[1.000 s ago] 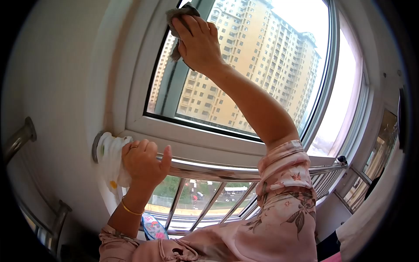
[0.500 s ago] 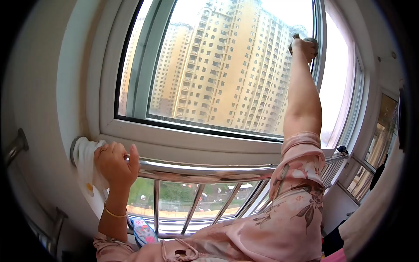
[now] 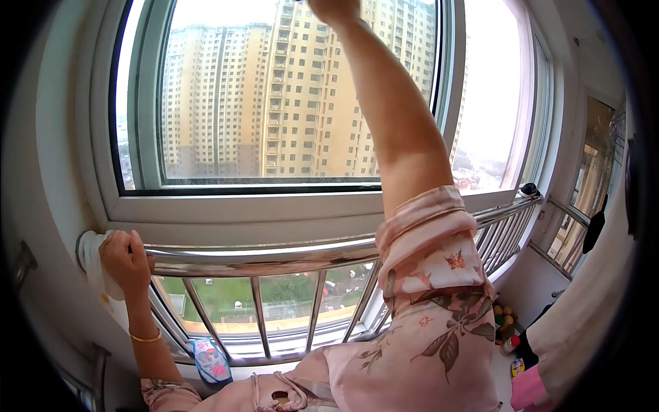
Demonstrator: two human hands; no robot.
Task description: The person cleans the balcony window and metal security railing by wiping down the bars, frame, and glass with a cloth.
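My left hand (image 3: 127, 264) is closed round the left end of the shiny metal railing (image 3: 274, 257), against a white cloth (image 3: 94, 264) wrapped there. My right arm stretches up in front of the window pane (image 3: 220, 103). At the top edge of the view my right hand (image 3: 335, 9) is mostly cut off and its fingers are out of sight. A tiny dark bit shows to its left, too small to name. The white window frame (image 3: 254, 209) runs below the pane.
Upright metal bars stand below the railing, and a blue and pink packet (image 3: 211, 360) lies beside them at lower left. A dark object (image 3: 528, 189) sits on the railing at right. A red-capped jar (image 3: 509, 345) and pink cloth (image 3: 528, 388) are at lower right.
My right hand, which held a dark grey cloth at the pane's right edge, has moved left and up, partly out of view. The view has turned right; my left hand stays on the railing.
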